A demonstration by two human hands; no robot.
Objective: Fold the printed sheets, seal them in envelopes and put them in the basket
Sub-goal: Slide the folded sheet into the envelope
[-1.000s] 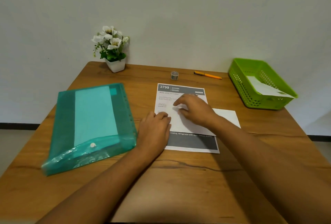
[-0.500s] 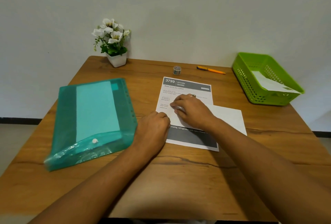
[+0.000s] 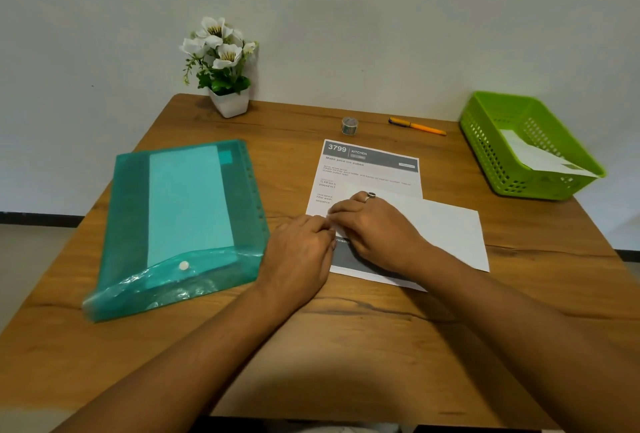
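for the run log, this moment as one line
printed sheet: flat, unfolded | envelope: lies on it | left hand, right hand: meet at envelope's left end, grip unclear | basket: holds second envelope

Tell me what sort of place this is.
Likely a desk in a home or small office: a wooden table against a plain wall, with a folder, pen and potted flowers.

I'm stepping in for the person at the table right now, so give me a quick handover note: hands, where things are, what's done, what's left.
Left hand and right hand: fingertips meet at the left end of the white envelope; any pinch is hidden.
The envelope lies across the printed sheet, which is flat, unfolded.
Done: a second envelope lies in the green basket.
Left: fold this sheet, seal, basket it; teal folder seems to hold more paper.
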